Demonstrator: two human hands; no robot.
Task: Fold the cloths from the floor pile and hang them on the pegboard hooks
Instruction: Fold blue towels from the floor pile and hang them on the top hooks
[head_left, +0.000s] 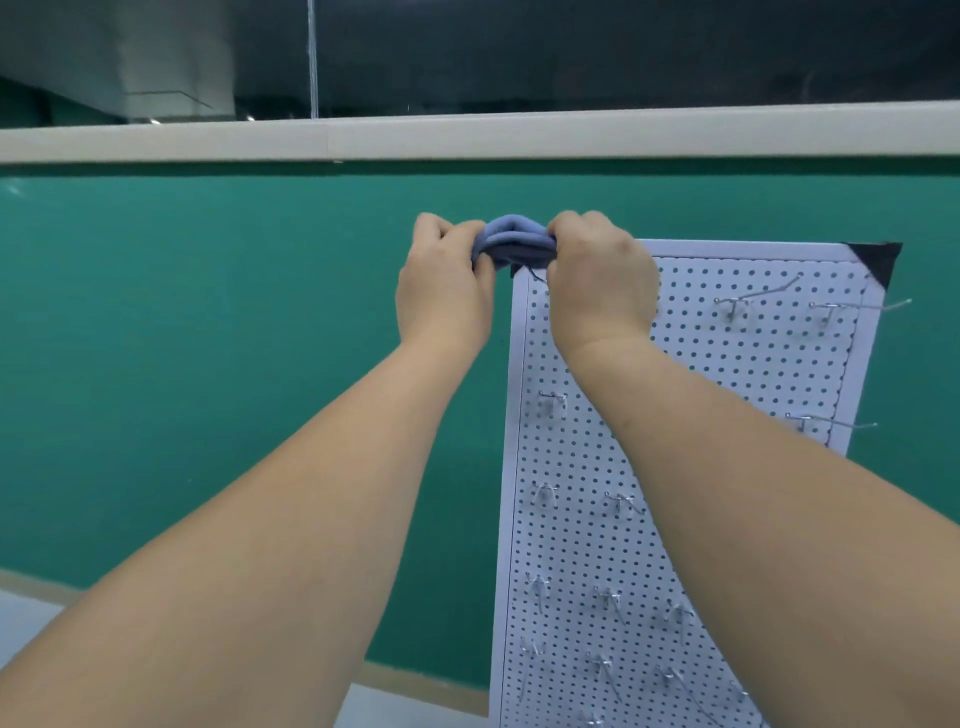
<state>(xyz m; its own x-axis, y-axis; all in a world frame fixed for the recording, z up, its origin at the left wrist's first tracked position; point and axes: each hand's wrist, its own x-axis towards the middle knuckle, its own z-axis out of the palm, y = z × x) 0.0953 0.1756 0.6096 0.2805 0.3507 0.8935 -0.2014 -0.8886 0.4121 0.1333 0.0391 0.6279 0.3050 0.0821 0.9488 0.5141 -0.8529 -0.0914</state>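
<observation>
None of the visible hooks (756, 295) on the white pegboard (691, 374) carries a cloth yet, and the floor pile is out of view. Both arms reach up and forward. The left hand (444, 291) and right hand (602, 280) each pinch an end of the folded blue cloth (511, 244), bunched between them at the board's 11 o'clock corner.

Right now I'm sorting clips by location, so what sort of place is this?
Probably an indoor workroom or training space, not a home: a white pegboard with wire hooks stands against a plain green wall, topped by a pale ledge and dark glass.
</observation>
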